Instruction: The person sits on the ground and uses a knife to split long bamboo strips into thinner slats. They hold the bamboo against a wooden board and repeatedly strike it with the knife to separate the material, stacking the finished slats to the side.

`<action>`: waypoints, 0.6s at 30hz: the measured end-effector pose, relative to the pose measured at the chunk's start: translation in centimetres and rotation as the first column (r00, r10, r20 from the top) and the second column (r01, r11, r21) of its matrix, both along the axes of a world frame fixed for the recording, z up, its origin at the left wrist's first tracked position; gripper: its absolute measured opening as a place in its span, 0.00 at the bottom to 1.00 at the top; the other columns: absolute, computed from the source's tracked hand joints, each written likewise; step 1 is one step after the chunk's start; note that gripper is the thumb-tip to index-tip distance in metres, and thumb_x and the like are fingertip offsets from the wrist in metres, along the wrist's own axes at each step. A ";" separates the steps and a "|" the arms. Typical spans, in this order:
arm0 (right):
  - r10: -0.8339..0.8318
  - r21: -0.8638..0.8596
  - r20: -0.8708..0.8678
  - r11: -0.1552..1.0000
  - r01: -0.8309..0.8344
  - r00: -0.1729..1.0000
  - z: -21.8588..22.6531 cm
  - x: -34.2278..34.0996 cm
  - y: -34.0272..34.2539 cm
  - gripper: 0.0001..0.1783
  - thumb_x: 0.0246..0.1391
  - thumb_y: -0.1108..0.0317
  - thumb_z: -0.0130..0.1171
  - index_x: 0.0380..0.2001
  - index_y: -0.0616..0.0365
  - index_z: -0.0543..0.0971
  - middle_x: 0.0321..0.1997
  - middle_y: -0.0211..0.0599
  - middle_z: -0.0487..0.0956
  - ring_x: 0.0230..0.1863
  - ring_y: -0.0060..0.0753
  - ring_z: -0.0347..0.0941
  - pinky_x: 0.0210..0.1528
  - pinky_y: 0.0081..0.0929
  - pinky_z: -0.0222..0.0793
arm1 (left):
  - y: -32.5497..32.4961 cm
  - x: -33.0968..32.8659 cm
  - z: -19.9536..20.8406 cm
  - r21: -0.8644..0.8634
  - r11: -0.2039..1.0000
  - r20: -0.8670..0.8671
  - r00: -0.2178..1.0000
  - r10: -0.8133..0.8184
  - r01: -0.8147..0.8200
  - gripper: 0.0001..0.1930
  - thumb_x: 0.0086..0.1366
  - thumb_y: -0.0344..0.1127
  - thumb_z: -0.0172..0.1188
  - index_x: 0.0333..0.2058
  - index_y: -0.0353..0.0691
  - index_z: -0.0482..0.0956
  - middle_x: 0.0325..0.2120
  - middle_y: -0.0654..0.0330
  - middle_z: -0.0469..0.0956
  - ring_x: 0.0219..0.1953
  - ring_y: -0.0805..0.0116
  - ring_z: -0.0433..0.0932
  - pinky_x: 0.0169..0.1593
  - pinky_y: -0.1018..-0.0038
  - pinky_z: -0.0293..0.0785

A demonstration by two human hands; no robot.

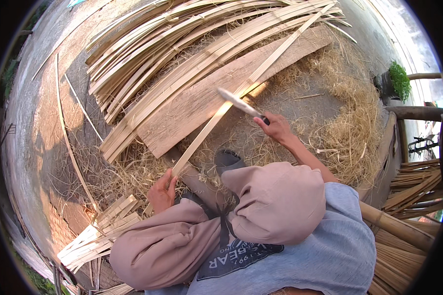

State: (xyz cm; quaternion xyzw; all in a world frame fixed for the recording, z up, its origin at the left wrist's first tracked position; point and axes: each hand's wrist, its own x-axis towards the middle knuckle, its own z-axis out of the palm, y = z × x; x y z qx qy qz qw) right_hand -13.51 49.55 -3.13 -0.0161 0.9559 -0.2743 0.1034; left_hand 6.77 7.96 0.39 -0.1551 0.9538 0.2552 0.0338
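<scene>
My left hand (163,192) is closed round the near end of a long pale bamboo strip (198,140), beside my left knee. The strip runs away to the upper right, across a wide wooden plank (182,115). In my right hand (274,127) is the dark handle of a knife (238,102). Its broad blade, slightly blurred, lies across the strip over the plank's near edge. Whether the blade touches the strip or hovers just above it, I cannot tell.
A thick pile of split bamboo strips (147,64) lies beyond the plank. Curly shavings (349,118) cover the ground to the right. More strips (101,233) lie at the lower left. Bamboo poles (398,226) and further bundles stand at the right, near a green plant (399,81).
</scene>
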 end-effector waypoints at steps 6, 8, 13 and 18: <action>0.113 0.011 -0.017 0.994 -0.113 0.993 0.0 -1.0 -1.6 0.39 0.66 0.32 0.51 0.25 0.62 0.78 0.19 0.53 0.77 0.26 0.55 0.78 0.32 0.51 0.70 | -0.4 -0.2 -0.7 0.021 1.000 -0.049 0.999 0.004 -0.003 0.18 0.64 0.46 0.71 0.52 0.54 0.87 0.37 0.53 0.87 0.35 0.51 0.86 0.38 0.61 0.79; 0.094 0.059 0.040 0.994 -0.096 0.995 -1.5 -2.3 -0.1 0.39 0.67 0.32 0.49 0.23 0.61 0.77 0.19 0.51 0.77 0.26 0.52 0.78 0.32 0.51 0.70 | -0.9 1.0 -0.1 0.008 1.000 -0.028 1.000 0.013 -0.013 0.18 0.64 0.46 0.70 0.52 0.54 0.87 0.36 0.53 0.87 0.34 0.51 0.86 0.38 0.60 0.79; -0.511 -0.123 -0.006 0.854 0.506 0.860 -1.2 -12.0 10.0 0.40 0.63 0.28 0.54 0.22 0.60 0.74 0.14 0.34 0.73 0.15 0.31 0.75 0.20 0.31 0.73 | -0.3 0.2 -0.7 0.014 0.999 -0.023 0.999 0.048 -0.048 0.18 0.64 0.45 0.71 0.52 0.53 0.87 0.34 0.49 0.87 0.35 0.51 0.86 0.39 0.63 0.78; -0.174 -0.460 0.320 0.830 0.314 0.931 2.7 -5.3 1.8 0.34 0.63 0.33 0.58 0.28 0.59 0.74 0.21 0.32 0.76 0.18 0.25 0.78 0.20 0.27 0.75 | -2.5 0.1 1.1 -0.066 0.997 0.035 0.999 0.038 -0.035 0.20 0.65 0.43 0.70 0.56 0.55 0.85 0.36 0.51 0.87 0.33 0.55 0.86 0.37 0.64 0.78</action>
